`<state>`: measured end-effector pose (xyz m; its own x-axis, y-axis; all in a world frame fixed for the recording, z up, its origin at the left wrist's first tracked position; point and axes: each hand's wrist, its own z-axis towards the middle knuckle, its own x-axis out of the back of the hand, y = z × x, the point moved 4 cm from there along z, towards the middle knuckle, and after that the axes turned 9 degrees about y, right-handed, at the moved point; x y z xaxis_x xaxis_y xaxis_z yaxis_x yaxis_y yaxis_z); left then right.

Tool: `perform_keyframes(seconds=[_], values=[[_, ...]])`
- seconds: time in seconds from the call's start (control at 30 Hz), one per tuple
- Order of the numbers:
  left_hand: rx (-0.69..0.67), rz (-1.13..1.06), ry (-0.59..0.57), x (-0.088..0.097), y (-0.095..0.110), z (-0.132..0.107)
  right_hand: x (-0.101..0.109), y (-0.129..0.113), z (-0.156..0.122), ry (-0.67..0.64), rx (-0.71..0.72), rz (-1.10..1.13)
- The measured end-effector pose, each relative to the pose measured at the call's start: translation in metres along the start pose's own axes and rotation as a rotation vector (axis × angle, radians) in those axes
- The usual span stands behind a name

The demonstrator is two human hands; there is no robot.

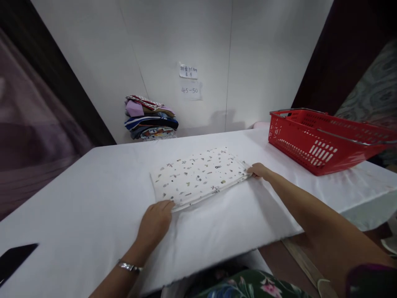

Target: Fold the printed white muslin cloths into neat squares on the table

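Note:
A white cloth with small scattered prints (198,176) lies folded into a flat rectangle on the white-covered table. At its near left corner, my left hand (158,217) grips the edge, fingers closed over the layers. My right hand (258,170) pinches the near right corner between thumb and fingers. Along the near edge, between the two hands, stacked fold layers show. The fingertips of both hands are partly hidden by the cloth.
A red plastic basket (300,145) stands on the right of the table (108,198). Against the back wall sits a pile of folded cloths (151,120). Two paper notes (190,89) are stuck above. A black flat object (15,260) lies at the near left.

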<state>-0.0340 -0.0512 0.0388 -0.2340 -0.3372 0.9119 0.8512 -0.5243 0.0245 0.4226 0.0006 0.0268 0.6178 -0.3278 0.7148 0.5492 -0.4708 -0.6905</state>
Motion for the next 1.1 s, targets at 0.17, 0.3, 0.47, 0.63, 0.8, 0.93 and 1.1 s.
perform_keyframes(seconds=[0.17, 0.3, 0.47, 0.63, 0.8, 0.93, 1.1], values=[[0.110, -0.046, 0.040, -0.001, -0.019, -0.023, -0.002, 0.016, -0.027, -0.045, 0.085, -0.136], [0.124, -0.041, 0.070, 0.001, 0.001, -0.024, 0.006, 0.003, -0.043, 0.164, 0.415, -0.205], [0.017, -0.152, 0.103, 0.003, 0.045, 0.002, -0.015, -0.037, -0.096, 0.096, 1.192, -0.111], [-0.087, -0.235, 0.077, -0.009, 0.078, 0.035, -0.050, -0.056, -0.125, -0.064, 1.384, -0.111], [-0.116, -0.232, 0.094, -0.019, 0.088, 0.045, -0.065, -0.059, -0.128, 0.038, 1.350, -0.181], [-0.116, -0.168, 0.161, -0.022, 0.086, 0.040, -0.068, -0.060, -0.136, 0.106, 1.328, -0.216], [-0.137, -0.125, 0.174, -0.029, 0.086, 0.037, -0.073, -0.059, -0.142, 0.114, 1.300, -0.249]])
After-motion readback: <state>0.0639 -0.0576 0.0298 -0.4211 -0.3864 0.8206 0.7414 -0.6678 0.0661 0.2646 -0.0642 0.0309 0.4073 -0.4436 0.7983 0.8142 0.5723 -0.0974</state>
